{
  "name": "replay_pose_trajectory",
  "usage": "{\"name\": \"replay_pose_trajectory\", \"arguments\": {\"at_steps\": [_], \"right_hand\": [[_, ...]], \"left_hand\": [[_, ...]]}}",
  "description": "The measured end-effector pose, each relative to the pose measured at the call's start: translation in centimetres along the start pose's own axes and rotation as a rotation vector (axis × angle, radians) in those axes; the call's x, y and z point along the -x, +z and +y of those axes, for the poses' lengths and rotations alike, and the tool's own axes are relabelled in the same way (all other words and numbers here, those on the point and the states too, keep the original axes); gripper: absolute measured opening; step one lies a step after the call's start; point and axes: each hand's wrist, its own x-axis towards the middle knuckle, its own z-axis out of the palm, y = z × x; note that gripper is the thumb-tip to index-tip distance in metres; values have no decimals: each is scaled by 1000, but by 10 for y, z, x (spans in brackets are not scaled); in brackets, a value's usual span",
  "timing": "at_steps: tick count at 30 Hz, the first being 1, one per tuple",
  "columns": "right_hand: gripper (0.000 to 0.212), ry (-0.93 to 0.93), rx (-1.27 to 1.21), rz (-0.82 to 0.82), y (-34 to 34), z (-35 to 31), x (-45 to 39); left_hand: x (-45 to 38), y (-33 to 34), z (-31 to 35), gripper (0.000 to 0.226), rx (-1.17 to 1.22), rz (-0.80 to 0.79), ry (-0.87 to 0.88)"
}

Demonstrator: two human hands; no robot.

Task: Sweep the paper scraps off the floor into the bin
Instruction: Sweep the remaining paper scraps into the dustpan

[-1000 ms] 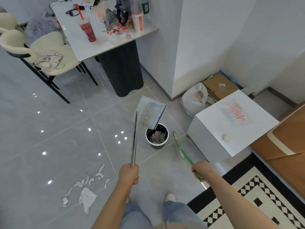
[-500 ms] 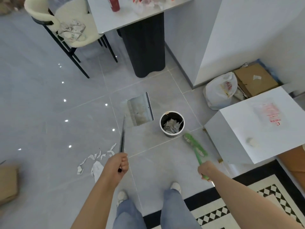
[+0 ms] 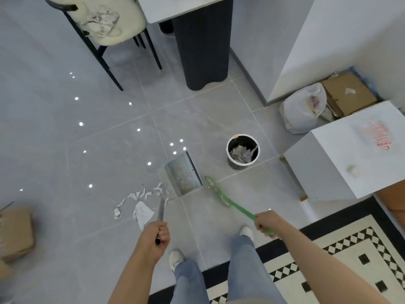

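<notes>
Torn white paper scraps point(image 3: 140, 199) lie scattered on the grey tiled floor point(image 3: 98, 132), ahead and to the left of the left hand point(image 3: 156, 233); the largest crumpled piece lies nearest that hand. The scraps appear light and limp, likely to flutter or skid on the glossy tile, so short, low strokes toward the pan should move them best. The left hand is closed in a fist round the thin grey metal handle point(image 3: 161, 208) of a long-handled grey metal dustpan point(image 3: 183, 175). The pan sits ahead of this hand, just beside the right end of the scraps; whether its toothed edge touches the floor cannot be told from this angle. The handle looks stiff and is best held near its top end, as here. Ahead, between the two hands but nearer the right, stands a small round black bin with a white rim point(image 3: 242, 151), already holding paper. The right hand point(image 3: 268, 222) is curled round the handle of a slim green plastic brush point(image 3: 228, 200), whose head reaches forward and left of that hand, toward the pan's near corner. The brush seems light and somewhat flexible; a grip at the handle end gives reach.
</notes>
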Motion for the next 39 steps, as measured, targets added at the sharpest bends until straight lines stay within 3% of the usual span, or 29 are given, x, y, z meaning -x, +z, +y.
{"name": "replay_pose_trajectory", "arguments": {"at_steps": [2,6,9,14,19,23,27,30,33,39], "right_hand": [[37,-12,42,23,2,-8,4],[12,29,87,74,28,-35,9],[21,60,79,135,60,-49,0],[19,46,125,109,165,-83,-17],[12,-8,0,16,254,-94,0],[17,12,-200,37,234,-95,18],[41,71,-322,153,193,-65,24],[36,113,-324,182,169,-39,29],[16,191,-291,244,155,-26,30],[27,261,-323,253,182,-23,14]], "left_hand": [[0,-26,7,36,19,-4,-5],[-4,-76,25,35,68,-1,3],[-7,-107,38,35,101,0,9],[-17,-166,62,37,118,21,22],[-22,-210,77,36,114,33,12],[-27,-228,86,33,142,20,7],[-32,-235,89,33,194,-9,-9],[-33,-234,88,33,218,-28,-9],[-33,-232,86,33,226,-26,-12],[-34,-235,78,34,205,-35,-44]]}}
